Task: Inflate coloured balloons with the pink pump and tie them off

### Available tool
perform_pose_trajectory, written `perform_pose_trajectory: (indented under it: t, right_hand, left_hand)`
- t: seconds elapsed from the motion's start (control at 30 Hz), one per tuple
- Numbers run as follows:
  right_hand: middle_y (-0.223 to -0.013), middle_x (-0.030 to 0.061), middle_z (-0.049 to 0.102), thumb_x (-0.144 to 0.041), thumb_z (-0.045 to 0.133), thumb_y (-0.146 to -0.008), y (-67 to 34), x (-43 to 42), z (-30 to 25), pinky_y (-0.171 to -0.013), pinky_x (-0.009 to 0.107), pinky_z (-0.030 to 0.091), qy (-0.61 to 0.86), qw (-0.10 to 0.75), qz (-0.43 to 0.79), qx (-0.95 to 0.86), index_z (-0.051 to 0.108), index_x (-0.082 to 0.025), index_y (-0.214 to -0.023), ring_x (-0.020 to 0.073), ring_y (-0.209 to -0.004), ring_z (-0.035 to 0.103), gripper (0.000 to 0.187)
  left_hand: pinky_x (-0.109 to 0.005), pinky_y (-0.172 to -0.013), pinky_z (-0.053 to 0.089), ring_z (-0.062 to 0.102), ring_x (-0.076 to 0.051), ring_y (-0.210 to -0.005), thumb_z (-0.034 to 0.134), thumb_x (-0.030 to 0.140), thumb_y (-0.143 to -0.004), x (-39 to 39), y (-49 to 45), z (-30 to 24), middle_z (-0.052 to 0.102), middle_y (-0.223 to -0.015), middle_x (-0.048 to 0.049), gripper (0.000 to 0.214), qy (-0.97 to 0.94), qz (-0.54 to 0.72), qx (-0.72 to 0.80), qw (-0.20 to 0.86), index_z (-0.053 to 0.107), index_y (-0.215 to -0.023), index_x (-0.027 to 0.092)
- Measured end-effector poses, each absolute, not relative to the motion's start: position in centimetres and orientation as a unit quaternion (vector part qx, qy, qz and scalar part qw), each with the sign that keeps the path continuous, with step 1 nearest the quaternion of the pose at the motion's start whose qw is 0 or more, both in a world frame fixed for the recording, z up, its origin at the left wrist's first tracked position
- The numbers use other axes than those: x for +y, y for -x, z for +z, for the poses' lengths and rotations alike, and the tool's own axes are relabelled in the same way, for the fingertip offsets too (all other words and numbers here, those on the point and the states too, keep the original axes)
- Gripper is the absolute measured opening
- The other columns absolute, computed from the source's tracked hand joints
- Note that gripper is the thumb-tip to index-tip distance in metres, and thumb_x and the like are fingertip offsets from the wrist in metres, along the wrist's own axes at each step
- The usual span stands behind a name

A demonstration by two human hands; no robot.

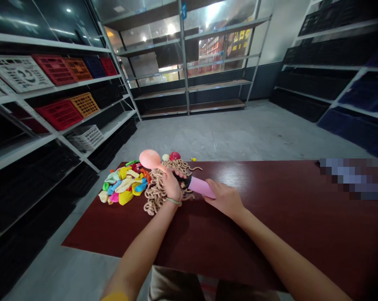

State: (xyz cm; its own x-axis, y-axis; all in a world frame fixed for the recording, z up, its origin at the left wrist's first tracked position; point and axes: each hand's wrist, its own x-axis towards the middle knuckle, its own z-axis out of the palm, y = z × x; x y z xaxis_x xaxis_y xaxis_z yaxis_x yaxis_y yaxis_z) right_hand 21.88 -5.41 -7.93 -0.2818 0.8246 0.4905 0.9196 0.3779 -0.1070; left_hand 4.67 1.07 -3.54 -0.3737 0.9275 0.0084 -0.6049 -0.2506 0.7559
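Observation:
A partly inflated peach balloon (150, 159) sticks out to the upper left from my left hand (172, 184). That hand is closed around the balloon's neck and the dark end of a balloon pump (201, 186), so the joint between the two is hidden. My right hand (224, 198) grips the pump's pink barrel at its lower right end. Beneath my left hand lies a heap of beige cord (154, 198), which looks like rope or long thin balloons. A pile of limp balloons in many colours (124, 184) lies left of it.
The dark red table (270, 234) spans the foreground. Behind the cord heap sit a red ball-like thing (174, 156) and a small yellow thing (193, 159). A blurred patch (355, 177) covers the table's right side. Shelves with crates (59, 113) stand at left, more shelving (218, 88) behind.

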Motion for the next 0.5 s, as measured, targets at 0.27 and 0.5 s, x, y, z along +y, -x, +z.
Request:
perform_pose_trajectory:
  t: [0.27, 0.5]
  right_hand:
    - [-0.097, 0.0058, 0.068, -0.038, 0.059, -0.088, -24.8, -3.6, -7.5, -0.067, 0.030, 0.031, 0.513, 0.203, -0.160, -0.819, 0.057, -0.022, -0.126, 0.0210, -0.083, 0.059, 0.042]
    - [-0.094, 0.0066, 0.069, -0.040, 0.057, -0.088, -23.1, -4.3, -7.3, -0.065, 0.030, 0.030, 0.511, 0.213, -0.138, -0.821, 0.059, -0.019, -0.124, 0.0198, -0.079, 0.058, 0.042]
  left_hand:
    - [-0.021, -0.048, 0.036, 0.039, -0.007, -0.044, 0.056, 0.028, -0.086, 3.3, 2.0, -1.9, 0.036, -0.053, 0.0081, 0.024, -0.176, 0.787, 0.313, 0.502, 0.038, -0.071, 0.020]
    - [-0.020, -0.046, 0.031, 0.033, -0.005, -0.044, 0.056, 0.027, -0.089, 3.2, 4.0, -1.4, 0.032, -0.055, 0.0085, 0.029, -0.110, 0.835, 0.273, 0.466, 0.035, -0.070, 0.020]
